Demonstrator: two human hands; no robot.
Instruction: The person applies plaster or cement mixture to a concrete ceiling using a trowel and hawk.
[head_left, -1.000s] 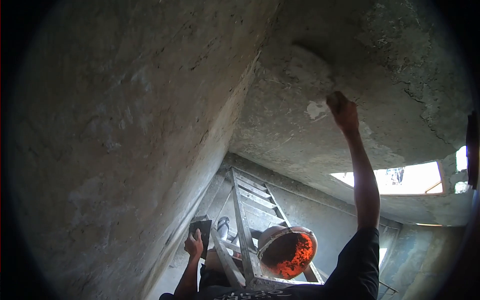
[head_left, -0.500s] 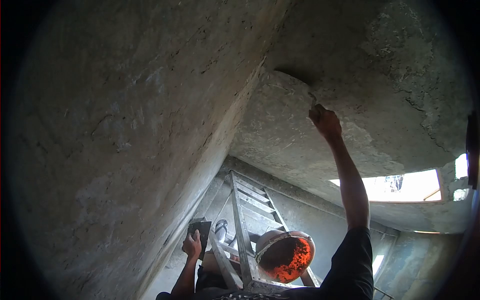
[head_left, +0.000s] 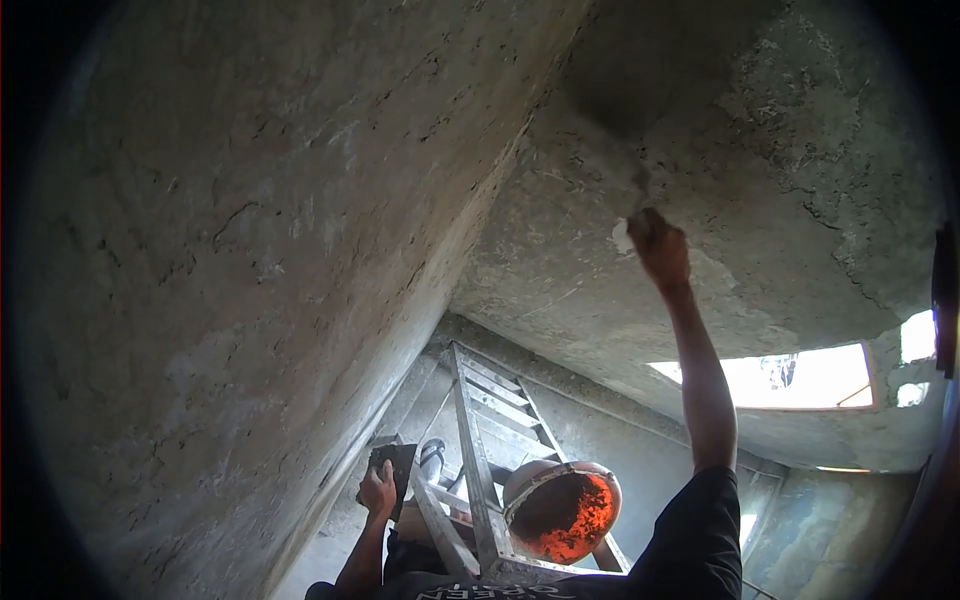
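Right grip (head_left: 660, 245) around trowel (head_left: 641, 178), blade (head_left: 610, 112) above

The bucket (head_left: 598, 505) is blotched orange and dark inside, the ladder (head_left: 472, 440) pale grey, the board (head_left: 401, 465) blackish, the wall (head_left: 250, 250) mottled grey-brown, the sleeve (head_left: 705, 512) black

1. The tool (head_left: 608, 108) beyond the right hand (head_left: 657, 240) is smearing into a dark blur, its outline dissolving.
2. That hand is hiding the tool's grip.
3. The left hand (head_left: 378, 492) is covering part of the dark plate (head_left: 405, 464).
4. The bucket (head_left: 527, 477) is concealing part of the ladder (head_left: 465, 420).
5. The bottom edge is cutting through the shirt's lettering (head_left: 480, 594).
6. The right forearm (head_left: 703, 370) is blocking part of the bright opening (head_left: 810, 378); glare is washing out the view beyond.
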